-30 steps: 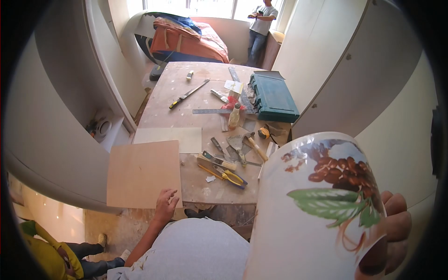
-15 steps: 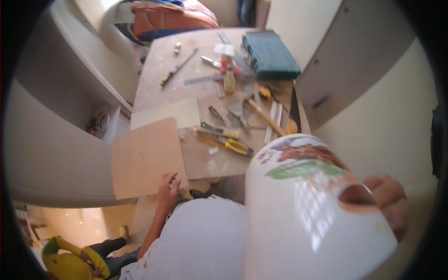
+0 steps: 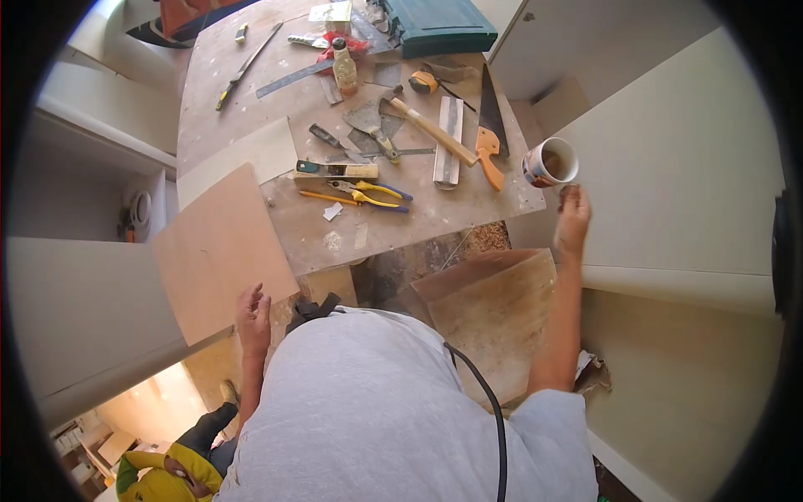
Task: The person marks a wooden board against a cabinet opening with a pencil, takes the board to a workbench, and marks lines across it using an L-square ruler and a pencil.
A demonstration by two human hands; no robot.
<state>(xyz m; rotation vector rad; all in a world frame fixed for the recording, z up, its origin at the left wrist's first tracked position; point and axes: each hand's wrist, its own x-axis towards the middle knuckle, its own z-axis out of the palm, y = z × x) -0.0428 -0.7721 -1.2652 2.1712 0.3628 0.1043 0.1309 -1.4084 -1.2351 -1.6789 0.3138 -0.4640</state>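
Observation:
My right hand [image 3: 574,219] is closed on a white printed mug [image 3: 539,170], holding it at the near side beside the table's right corner. A brown drink shows inside the mug. My left hand [image 3: 253,314] is beside the near corner of a thin wooden board [image 3: 222,251], with its fingers loosely apart and nothing in them. Whether the fingertips touch the board, I cannot tell. The board overhangs the table's left edge and partly covers a paler sheet [image 3: 242,163].
On the work table [image 3: 335,243] lie pliers [image 3: 368,194], a hammer [image 3: 431,131], an orange-handled saw [image 3: 489,155], a putty knife [image 3: 375,130], a tape measure [image 3: 423,82], a glass bottle [image 3: 344,69] and a green case [image 3: 443,25]. A person in yellow [image 3: 167,481] is at lower left.
The mug has moved from close under the camera out and down to the table's right corner, in my right hand. My view has tilted, and my left hand has stayed near the board.

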